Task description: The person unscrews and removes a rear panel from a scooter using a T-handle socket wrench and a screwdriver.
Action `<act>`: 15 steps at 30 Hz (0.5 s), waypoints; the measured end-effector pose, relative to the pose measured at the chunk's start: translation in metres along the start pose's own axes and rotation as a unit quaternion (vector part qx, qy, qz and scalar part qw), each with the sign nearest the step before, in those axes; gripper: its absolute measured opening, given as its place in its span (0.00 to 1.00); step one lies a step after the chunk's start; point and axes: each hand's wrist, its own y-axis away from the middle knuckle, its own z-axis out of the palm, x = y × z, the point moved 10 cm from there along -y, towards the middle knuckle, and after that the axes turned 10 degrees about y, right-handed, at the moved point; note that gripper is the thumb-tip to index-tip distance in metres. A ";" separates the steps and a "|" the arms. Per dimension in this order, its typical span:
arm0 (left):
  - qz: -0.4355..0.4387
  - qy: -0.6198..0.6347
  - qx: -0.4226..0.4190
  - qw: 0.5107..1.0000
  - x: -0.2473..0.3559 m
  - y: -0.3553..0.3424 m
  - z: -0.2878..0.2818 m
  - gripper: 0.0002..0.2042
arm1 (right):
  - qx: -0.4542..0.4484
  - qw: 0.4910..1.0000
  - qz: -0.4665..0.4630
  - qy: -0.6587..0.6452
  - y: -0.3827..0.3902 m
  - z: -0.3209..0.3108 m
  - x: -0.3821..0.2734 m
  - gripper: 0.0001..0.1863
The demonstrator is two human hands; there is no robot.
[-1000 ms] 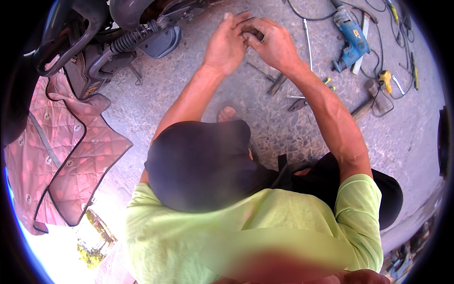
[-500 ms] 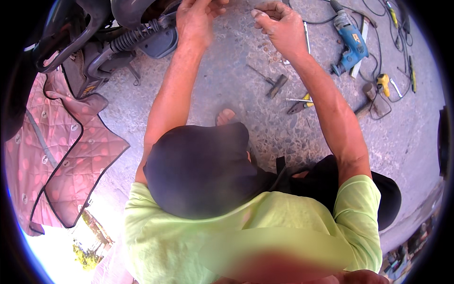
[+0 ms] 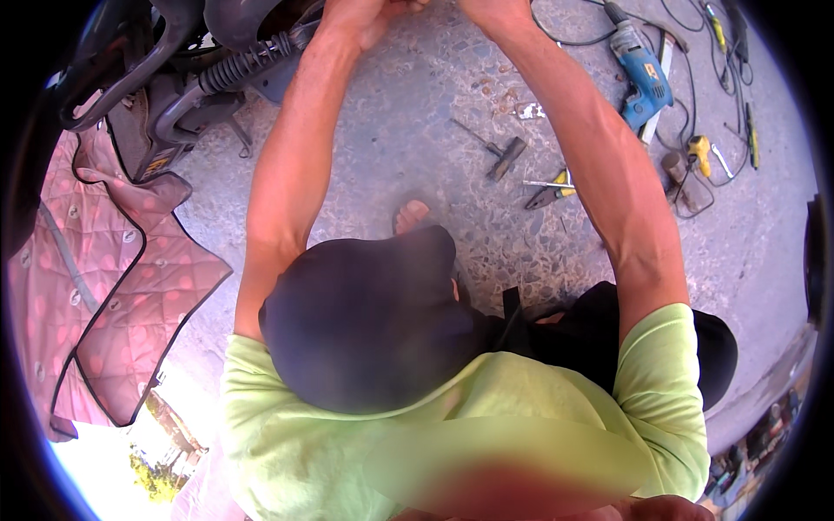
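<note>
Both hands, left (image 3: pixel 365 13) and right (image 3: pixel 495 9), leave the frame's top, grip unreadable, above speckled concrete floor (image 3: pixel 417 174) strewn with tools.

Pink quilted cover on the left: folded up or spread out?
Spread out: the pink quilted cover lies flat on the concrete floor, its black-trimmed edges visible.

Speckled concrete floor (image 3: pixel 417 130) strewn with gear: a blue drill (image 3: pixel 641 74) and cables upper right, pliers (image 3: pixel 549 193), a T-handled tool (image 3: pixel 497 154), a pink quilted mat (image 3: pixel 104 278) left.
</note>
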 end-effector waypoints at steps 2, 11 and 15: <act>0.014 -0.026 0.016 0.999 0.002 0.001 -0.007 0.09 | -0.013 1.000 0.001 -0.007 -0.001 0.007 0.001 0.08; 0.031 -0.053 0.016 0.998 0.005 0.004 -0.008 0.09 | -0.040 0.998 0.030 -0.034 -0.004 0.018 0.007 0.06; 0.029 -0.045 0.009 0.999 0.004 0.001 -0.004 0.09 | -0.035 0.999 -0.001 -0.039 -0.013 0.016 0.012 0.06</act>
